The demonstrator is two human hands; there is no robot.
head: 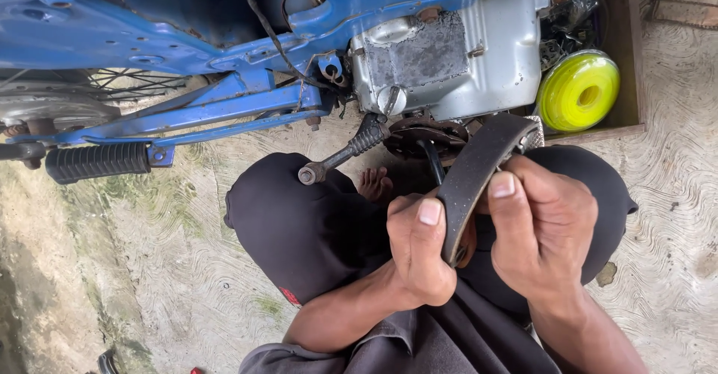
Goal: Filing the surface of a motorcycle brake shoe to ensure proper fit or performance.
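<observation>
Both my hands hold a curved brake shoe (480, 161), dark lining facing me, above my knees. My left hand (419, 250) grips its lower end with the thumb pressed on the lining. At the upper part, my right hand (542, 232) clasps it, thumb on the lining's edge. The shoe's metal top end sits near the engine case (456, 60) of a blue motorcycle frame (224, 52).
A kick lever (340, 153) and a black rubber footpeg (97, 161) stick out from the motorcycle toward me. A yellow-green spool (577, 90) lies in a wooden box (624, 52) at the right. I squat in dark shorts on patterned concrete floor (157, 254); my toes (374, 185) show.
</observation>
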